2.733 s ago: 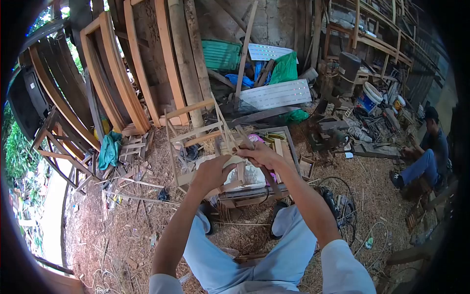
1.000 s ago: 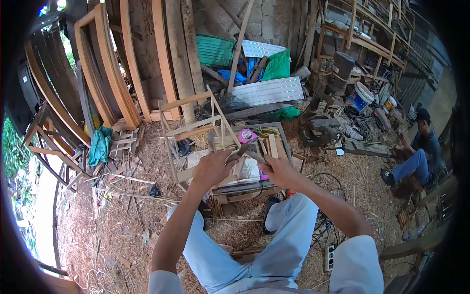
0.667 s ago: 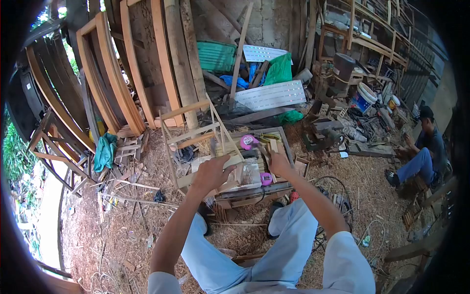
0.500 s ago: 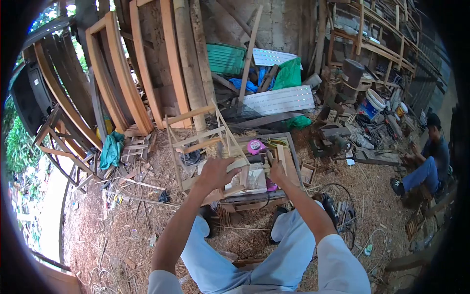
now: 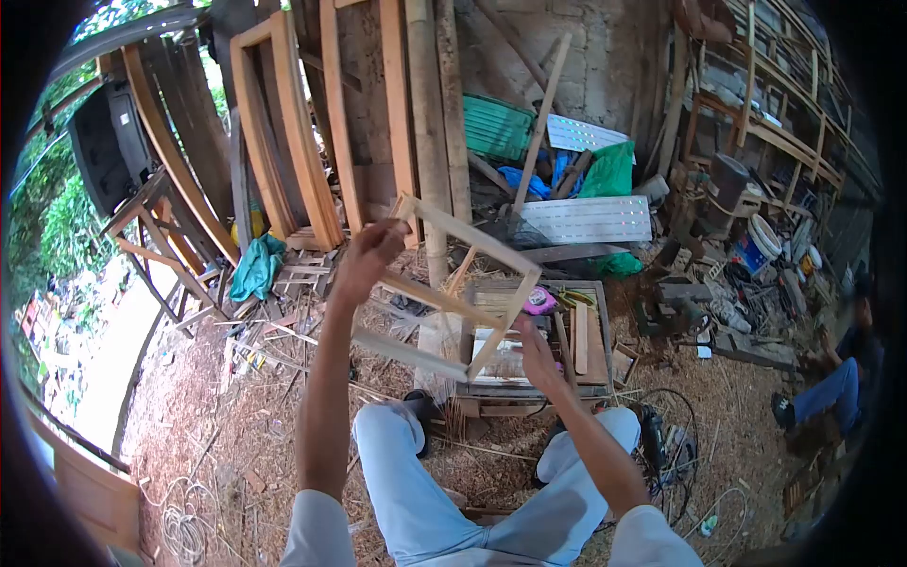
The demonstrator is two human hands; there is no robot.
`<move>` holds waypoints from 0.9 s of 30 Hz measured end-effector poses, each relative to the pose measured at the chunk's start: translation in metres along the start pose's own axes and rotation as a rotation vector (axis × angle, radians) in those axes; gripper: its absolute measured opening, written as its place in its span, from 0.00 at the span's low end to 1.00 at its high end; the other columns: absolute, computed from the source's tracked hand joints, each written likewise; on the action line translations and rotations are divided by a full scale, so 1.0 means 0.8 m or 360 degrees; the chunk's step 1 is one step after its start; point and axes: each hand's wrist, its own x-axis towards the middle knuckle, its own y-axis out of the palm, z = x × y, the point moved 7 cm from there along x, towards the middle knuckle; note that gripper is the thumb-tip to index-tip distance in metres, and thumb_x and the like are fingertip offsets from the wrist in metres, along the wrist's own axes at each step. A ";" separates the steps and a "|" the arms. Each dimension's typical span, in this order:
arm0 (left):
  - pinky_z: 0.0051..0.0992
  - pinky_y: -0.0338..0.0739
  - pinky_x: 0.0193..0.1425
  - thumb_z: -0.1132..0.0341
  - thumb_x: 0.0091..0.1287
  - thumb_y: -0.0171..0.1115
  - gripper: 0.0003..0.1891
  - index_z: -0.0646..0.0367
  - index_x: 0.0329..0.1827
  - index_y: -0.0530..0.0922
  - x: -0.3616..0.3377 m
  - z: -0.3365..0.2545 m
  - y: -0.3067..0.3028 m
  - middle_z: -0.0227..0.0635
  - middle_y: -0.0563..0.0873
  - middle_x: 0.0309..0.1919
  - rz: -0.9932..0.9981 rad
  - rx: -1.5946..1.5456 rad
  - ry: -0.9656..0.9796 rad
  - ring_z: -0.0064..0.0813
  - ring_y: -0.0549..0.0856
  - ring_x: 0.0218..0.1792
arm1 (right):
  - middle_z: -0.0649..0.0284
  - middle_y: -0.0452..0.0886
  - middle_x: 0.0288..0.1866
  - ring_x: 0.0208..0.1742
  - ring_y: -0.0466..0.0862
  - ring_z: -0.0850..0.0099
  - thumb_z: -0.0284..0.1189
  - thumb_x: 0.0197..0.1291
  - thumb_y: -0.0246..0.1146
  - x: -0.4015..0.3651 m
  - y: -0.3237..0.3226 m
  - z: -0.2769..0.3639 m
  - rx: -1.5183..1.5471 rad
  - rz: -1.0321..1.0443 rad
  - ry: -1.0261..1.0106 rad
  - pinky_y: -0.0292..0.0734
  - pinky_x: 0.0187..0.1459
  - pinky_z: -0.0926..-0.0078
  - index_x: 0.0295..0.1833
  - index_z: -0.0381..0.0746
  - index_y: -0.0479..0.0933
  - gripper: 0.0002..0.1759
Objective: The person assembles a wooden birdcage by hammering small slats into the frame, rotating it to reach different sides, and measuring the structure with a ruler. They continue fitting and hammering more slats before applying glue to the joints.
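A small light wooden frame (image 5: 472, 233) with a crossbar is tilted in the air above a low work tray (image 5: 603, 331). My left hand (image 5: 371, 260) is closed on the frame's upper left part. At the frame's right side is my right hand (image 5: 540, 359), its fingers extended close together beside the wood; whether it grips the frame is unclear. In the tray lie a pink tape measure (image 5: 539, 300) and wooden strips (image 5: 581, 338).
Tall wooden frames (image 5: 293, 132) lean at the back left. A green cloth (image 5: 257, 267) lies near them. A cable (image 5: 694, 430) curls beside my right knee. Another person (image 5: 841, 378) sits at the far right. Wood shavings cover the ground.
The wooden frame has been lifted and turned above the tray. My left hand has risen and closed on it; my right hand has moved to its side. The whole view has shifted.
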 end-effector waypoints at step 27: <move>0.17 0.57 0.15 0.53 0.76 0.50 0.17 0.59 0.45 0.75 -0.134 -0.034 -0.006 0.19 0.68 0.14 -0.0510 -0.0553 0.0028 0.10 0.65 0.13 | 0.61 0.78 0.29 0.12 0.54 0.87 0.48 0.73 0.49 -0.004 0.042 0.229 0.0357 0.0032 -0.0449 0.54 0.12 0.85 0.52 0.39 0.69 0.21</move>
